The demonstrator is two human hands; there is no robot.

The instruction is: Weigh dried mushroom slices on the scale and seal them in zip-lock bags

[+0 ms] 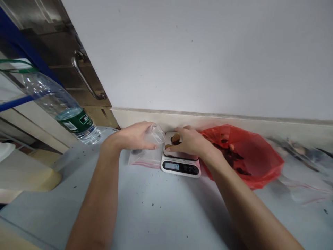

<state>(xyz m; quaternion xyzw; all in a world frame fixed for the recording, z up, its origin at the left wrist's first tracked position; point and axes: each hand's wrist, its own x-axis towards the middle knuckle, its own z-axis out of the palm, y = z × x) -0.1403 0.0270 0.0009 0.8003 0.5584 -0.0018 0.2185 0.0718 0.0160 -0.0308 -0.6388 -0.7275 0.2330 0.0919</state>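
Note:
A small white digital scale [166, 169] stands near the wall, its lit display showing what looks like 55. My left hand [135, 135] is closed on a clear plastic bag [156, 134], whose mouth is held beside the scale's left edge. Over the scale's plate, the fingers and thumb of my right hand [188, 140] curl around some dried brown pieces [176, 138], partly hidden by the hand. Right of the scale sits an open red plastic bag [260, 156] with more dark brown pieces [231, 158] inside.
A flat zip bag [145, 158] lies under my left hand. More clear bags [304, 173] rest at the far right, some holding dark pieces. On the left are a large water bottle [75, 119] and a pale container [28, 173]. A white wall [197, 59] rises behind.

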